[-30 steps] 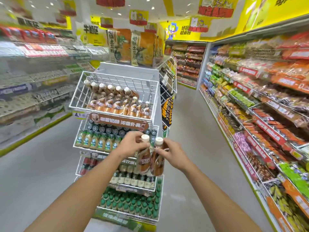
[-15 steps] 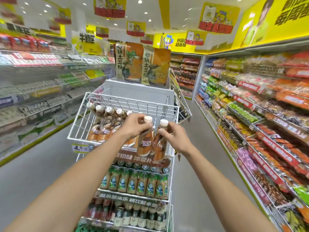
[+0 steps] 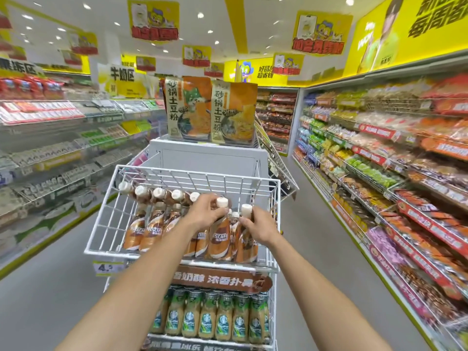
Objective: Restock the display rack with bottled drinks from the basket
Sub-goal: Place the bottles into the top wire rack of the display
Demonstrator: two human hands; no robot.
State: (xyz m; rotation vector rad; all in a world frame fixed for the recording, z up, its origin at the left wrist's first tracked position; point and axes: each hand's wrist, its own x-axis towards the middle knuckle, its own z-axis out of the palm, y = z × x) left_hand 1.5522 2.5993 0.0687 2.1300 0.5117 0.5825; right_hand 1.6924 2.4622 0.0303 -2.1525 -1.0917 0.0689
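The left hand's (image 3: 203, 215) fingers (image 3: 215, 213) curl round the neck of one coffee bottle (image 3: 219, 239), just under its cap. The right hand's (image 3: 259, 228) fingers (image 3: 244, 221) pinch the neck of a second bottle (image 3: 247, 247) the same way. Neither hand is spread flat.

The display rack (image 3: 106, 254) stands in the aisle between long shelves of snacks (image 3: 379, 160), with two noodle packets (image 3: 210, 112) on its top. Its top tier is a white wire tray. The back and left part of the tray holds a row of matching bottles (image 3: 149, 229), and the back right corner looks bare. A lower tier holds green-labelled bottles (image 3: 215, 317) behind a brown sign strip (image 3: 220, 279). The basket is not in view.

Both held bottles are upright inside the top tier, near its front right corner and just beside the bottles already there. Whether their bases rest on the wire floor cannot be told, as the front rail and the arms hide them.

The step in hand appears to be setting this pair down. To do it well, lower each bottle straight, label to the front, and feel the base settle flat on the wires before letting go. Keep the wrists clear of the neighbouring caps (image 3: 158, 192), since a knock could topple that row. Fill towards the front edge so the row stays square.
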